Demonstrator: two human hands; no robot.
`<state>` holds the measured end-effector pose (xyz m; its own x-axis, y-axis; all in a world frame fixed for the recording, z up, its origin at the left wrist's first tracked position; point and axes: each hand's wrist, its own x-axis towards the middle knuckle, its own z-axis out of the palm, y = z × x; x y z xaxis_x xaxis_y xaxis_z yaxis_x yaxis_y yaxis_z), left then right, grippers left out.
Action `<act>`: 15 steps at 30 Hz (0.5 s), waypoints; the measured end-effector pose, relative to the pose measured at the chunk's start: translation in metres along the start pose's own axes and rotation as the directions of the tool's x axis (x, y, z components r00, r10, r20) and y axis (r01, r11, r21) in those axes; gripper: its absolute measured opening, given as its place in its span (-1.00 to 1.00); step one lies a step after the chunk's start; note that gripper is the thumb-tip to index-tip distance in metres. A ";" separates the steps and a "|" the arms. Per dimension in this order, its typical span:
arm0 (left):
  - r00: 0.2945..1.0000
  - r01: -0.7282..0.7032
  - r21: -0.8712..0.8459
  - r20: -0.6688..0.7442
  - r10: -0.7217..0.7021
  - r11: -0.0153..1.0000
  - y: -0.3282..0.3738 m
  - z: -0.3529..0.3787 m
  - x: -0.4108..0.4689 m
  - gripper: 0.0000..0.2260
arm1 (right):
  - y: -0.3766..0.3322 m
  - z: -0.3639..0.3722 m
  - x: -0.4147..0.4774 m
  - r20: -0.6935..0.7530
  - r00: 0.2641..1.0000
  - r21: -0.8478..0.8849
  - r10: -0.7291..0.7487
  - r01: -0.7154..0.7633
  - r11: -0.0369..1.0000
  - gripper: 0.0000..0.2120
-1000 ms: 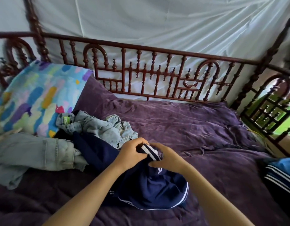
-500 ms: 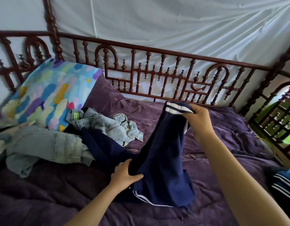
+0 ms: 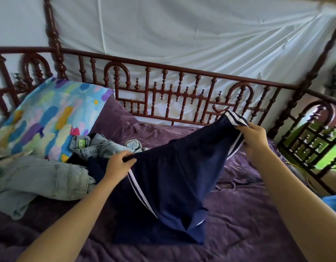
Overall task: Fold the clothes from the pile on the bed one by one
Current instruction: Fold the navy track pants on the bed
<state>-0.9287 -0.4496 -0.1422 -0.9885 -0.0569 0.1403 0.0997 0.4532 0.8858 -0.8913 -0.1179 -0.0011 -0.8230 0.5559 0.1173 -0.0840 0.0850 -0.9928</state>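
Navy shorts with white side stripes (image 3: 174, 178) hang stretched between my hands above the purple bedspread (image 3: 239, 214). My left hand (image 3: 118, 165) grips one end of the waistband, near the pile. My right hand (image 3: 256, 138) pinches the other end, raised toward the far rail. The lower hem rests on the bed. The pile (image 3: 50, 171) lies at the left: light denim jeans (image 3: 36, 178), another denim piece (image 3: 105, 146) with a green tag, and some dark cloth under them.
A colourful pillow (image 3: 46, 118) leans at the left head of the bed. The carved dark red wooden rail (image 3: 182, 95) runs along the far side and the right end, with white fabric behind. A blue garment (image 3: 333, 203) shows at the right edge.
My right hand has carried its end of the shorts farther right. My left hand has lifted off the bed and now holds the other end up, so the shorts are spread wide.
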 end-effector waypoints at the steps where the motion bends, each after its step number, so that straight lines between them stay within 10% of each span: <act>1: 0.995 -0.069 0.009 -0.071 0.070 0.998 0.021 -0.013 0.015 -0.79 | -0.010 -0.002 0.002 -0.020 1.000 0.035 -0.010 0.010 0.999 -0.91; 9: 0.726 -0.573 0.041 -0.439 0.530 0.819 0.213 -0.100 0.081 -0.82 | -0.147 -0.017 0.016 -0.219 0.919 0.268 -0.327 0.379 0.886 -0.80; 15: 0.595 -0.686 0.026 -0.556 0.580 0.727 0.280 -0.126 0.081 -0.76 | -0.196 -0.030 0.011 -0.290 0.862 0.306 -0.415 0.495 0.813 -0.76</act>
<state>-0.9662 -0.4392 0.1732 -0.4667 -0.2657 0.8436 0.7473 0.3917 0.5368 -0.8669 -0.1036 0.1958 -0.5120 0.6835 0.5203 -0.6475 0.0910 -0.7566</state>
